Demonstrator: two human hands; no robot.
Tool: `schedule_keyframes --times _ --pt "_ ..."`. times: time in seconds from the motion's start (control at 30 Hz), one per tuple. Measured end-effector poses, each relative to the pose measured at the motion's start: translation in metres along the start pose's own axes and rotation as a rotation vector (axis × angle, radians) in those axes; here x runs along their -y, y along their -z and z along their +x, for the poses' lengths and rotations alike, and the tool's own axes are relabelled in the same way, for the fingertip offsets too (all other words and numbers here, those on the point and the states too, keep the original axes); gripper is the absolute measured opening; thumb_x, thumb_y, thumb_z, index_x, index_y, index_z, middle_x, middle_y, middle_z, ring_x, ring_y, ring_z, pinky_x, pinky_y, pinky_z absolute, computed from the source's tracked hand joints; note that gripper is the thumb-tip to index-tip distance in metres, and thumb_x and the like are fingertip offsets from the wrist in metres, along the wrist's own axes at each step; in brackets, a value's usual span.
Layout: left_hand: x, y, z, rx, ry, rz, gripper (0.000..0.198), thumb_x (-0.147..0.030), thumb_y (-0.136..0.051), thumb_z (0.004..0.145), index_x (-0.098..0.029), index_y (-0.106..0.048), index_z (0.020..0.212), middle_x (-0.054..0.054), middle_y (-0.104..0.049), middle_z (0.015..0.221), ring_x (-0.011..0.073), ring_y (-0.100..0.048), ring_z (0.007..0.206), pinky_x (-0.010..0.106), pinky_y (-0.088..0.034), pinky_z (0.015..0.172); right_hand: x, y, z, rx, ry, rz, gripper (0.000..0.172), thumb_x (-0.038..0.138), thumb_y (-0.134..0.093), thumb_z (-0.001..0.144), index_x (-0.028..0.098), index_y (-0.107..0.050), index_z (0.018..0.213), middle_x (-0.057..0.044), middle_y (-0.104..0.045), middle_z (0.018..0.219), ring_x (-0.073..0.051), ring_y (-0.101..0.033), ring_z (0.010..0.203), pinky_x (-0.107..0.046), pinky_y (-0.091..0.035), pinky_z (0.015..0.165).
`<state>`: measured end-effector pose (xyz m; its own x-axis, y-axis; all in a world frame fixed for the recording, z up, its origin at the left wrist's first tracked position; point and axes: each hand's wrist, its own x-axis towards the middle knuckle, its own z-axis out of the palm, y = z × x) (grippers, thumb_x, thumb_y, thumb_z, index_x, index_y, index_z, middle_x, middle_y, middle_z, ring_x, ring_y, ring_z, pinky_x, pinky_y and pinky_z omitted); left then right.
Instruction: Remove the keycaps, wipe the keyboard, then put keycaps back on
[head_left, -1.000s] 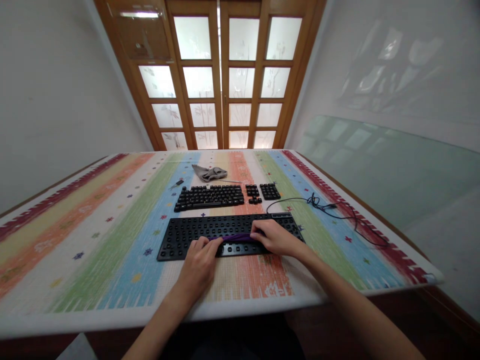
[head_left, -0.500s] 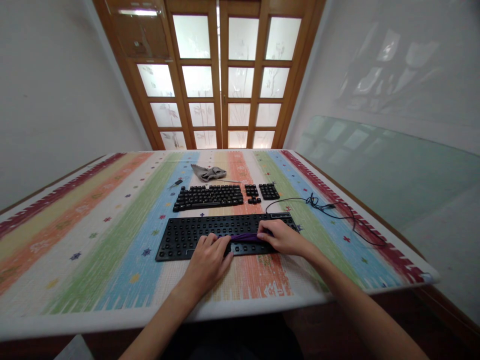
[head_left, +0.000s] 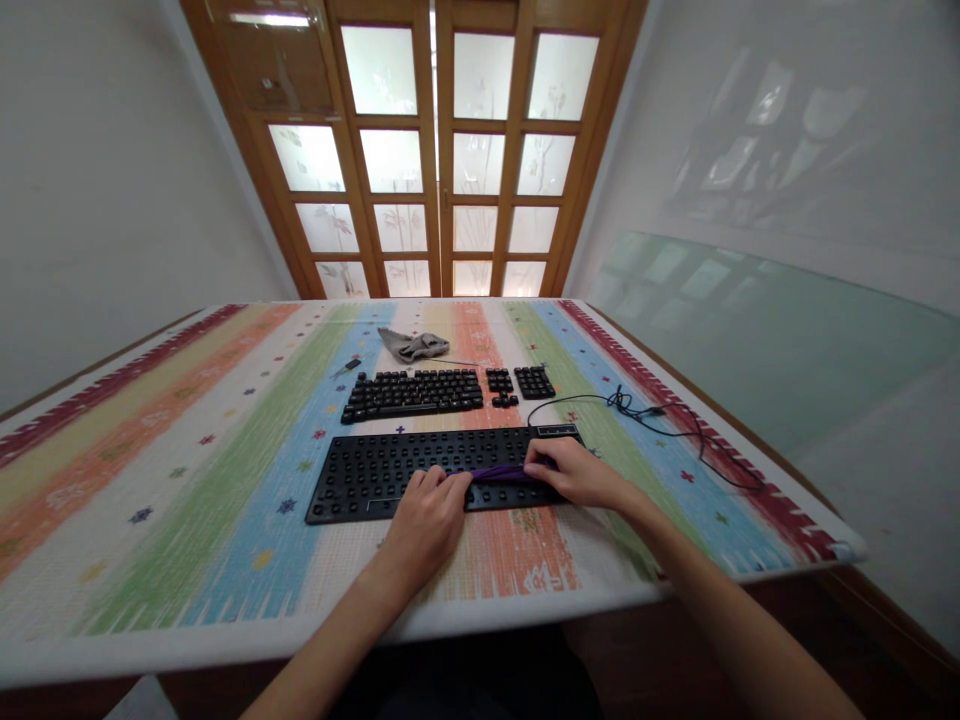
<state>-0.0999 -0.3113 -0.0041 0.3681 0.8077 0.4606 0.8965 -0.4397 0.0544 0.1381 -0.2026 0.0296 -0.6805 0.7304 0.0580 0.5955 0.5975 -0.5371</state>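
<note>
A black keyboard base [head_left: 360, 470] with its keycaps off lies near the front of the table, small key stems showing in rows. Stretched across its middle is a narrow purple cloth [head_left: 498, 473]. My left hand [head_left: 431, 510] pinches the cloth's left end, and my right hand [head_left: 570, 472] grips its right end, both low over the base. The fingers of each hand partly hide the ends of the cloth. Just behind the base, loose black keycaps [head_left: 412, 392] are laid out in keyboard order, with separate groups [head_left: 534, 382] to their right.
A grey cloth [head_left: 412, 346] lies behind the keycaps, with a small dark-handled tool [head_left: 348, 368] left of it. The keyboard's black cable [head_left: 652, 412] lies loosely coiled at right. A striped tablecloth [head_left: 225, 480] covers the table; wooden glazed doors [head_left: 442, 150] stand beyond.
Both hands have shifted slightly to the right along the keyboard base with the purple cloth stretched between them. The whole view has drifted a little.
</note>
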Motion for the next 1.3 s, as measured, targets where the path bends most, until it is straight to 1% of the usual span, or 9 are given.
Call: schedule_keyframes --times 0.2,0.37,0.47,0.57,0.63,0.8,1.07,1.2,1.3 --pt "-0.007 -0.004 0.008 0.055 -0.058 -0.044 0.043 0.001 -0.040 0.085 -0.015 -0.056 0.121 0.010 -0.069 0.098 0.0251 -0.052 0.088 0.039 -0.042 0.077 -0.014 0.010 -0.013 -0.020 -0.035 -0.006 0.014 0.023 -0.055 0.089 0.017 -0.061 0.078 -0.003 -0.065 0.075 -0.015 -0.054 0.068 -0.027 -0.039 0.066" --pt "-0.011 -0.005 0.015 0.073 -0.086 -0.029 0.044 0.001 -0.043 0.083 -0.014 -0.054 0.123 0.010 -0.068 0.100 0.0255 -0.052 0.090 0.039 -0.041 0.078 -0.019 0.014 -0.021 -0.003 -0.050 -0.002 0.016 0.025 -0.054 0.090 0.017 -0.061 0.079 -0.004 -0.065 0.076 -0.016 -0.055 0.069 -0.027 -0.039 0.067" --pt "-0.013 -0.005 0.018 0.078 -0.075 -0.017 0.034 -0.006 -0.046 0.088 -0.014 -0.056 0.119 0.010 -0.068 0.099 0.0261 -0.052 0.089 0.040 -0.040 0.078 -0.021 0.014 -0.021 0.001 -0.047 0.003 0.016 0.026 -0.053 0.090 0.017 -0.060 0.079 -0.004 -0.065 0.077 -0.016 -0.056 0.071 -0.028 -0.039 0.067" --pt "-0.015 -0.004 0.021 0.065 -0.068 -0.024 0.024 -0.020 -0.053 0.094 -0.014 -0.057 0.116 0.009 -0.068 0.098 0.0261 -0.052 0.089 0.040 -0.040 0.079 -0.023 0.013 -0.019 0.010 -0.043 0.004 0.017 0.027 -0.053 0.090 0.017 -0.061 0.079 -0.005 -0.066 0.078 -0.017 -0.056 0.072 -0.028 -0.040 0.068" --pt "-0.016 -0.003 0.022 0.063 -0.063 -0.033 0.025 -0.026 -0.059 0.093 -0.015 -0.056 0.115 0.009 -0.068 0.098 0.0258 -0.052 0.090 0.040 -0.041 0.079 -0.024 0.013 -0.017 0.018 -0.037 0.000 0.017 0.028 -0.052 0.090 0.017 -0.061 0.080 -0.005 -0.066 0.078 -0.017 -0.056 0.071 -0.028 -0.040 0.068" --pt "-0.017 -0.002 0.026 0.078 -0.063 -0.052 0.028 -0.030 -0.064 0.091 -0.016 -0.055 0.114 0.008 -0.067 0.097 0.0253 -0.052 0.091 0.039 -0.041 0.080 -0.025 0.015 -0.018 0.025 -0.040 -0.011 0.017 0.028 -0.052 0.091 0.017 -0.061 0.080 -0.005 -0.066 0.078 -0.016 -0.056 0.071 -0.028 -0.040 0.068" --pt "-0.017 -0.005 0.027 0.117 -0.082 -0.040 0.034 -0.026 -0.071 0.087 -0.016 -0.054 0.114 0.006 -0.068 0.100 0.0249 -0.053 0.093 0.037 -0.041 0.080 -0.033 0.016 -0.019 0.021 -0.039 -0.008 0.017 0.029 -0.053 0.091 0.018 -0.060 0.079 -0.005 -0.066 0.078 -0.017 -0.056 0.071 -0.028 -0.040 0.068" --pt "-0.017 -0.008 0.028 0.134 -0.093 -0.056 0.031 -0.020 -0.069 0.088 -0.016 -0.054 0.114 0.006 -0.068 0.101 0.0246 -0.053 0.093 0.037 -0.041 0.078 -0.035 0.020 -0.023 0.024 -0.038 -0.017 0.018 0.031 -0.052 0.092 0.018 -0.060 0.080 -0.004 -0.066 0.078 -0.017 -0.057 0.071 -0.028 -0.040 0.067" --pt "-0.017 -0.008 0.029 0.142 -0.098 -0.062 0.030 -0.019 -0.068 0.088 -0.016 -0.054 0.114 0.006 -0.067 0.100 0.0249 -0.053 0.094 0.037 -0.040 0.078 -0.035 0.020 -0.025 0.020 -0.020 -0.026 0.019 0.031 -0.052 0.092 0.018 -0.061 0.081 -0.004 -0.066 0.078 -0.016 -0.057 0.070 -0.027 -0.041 0.066"
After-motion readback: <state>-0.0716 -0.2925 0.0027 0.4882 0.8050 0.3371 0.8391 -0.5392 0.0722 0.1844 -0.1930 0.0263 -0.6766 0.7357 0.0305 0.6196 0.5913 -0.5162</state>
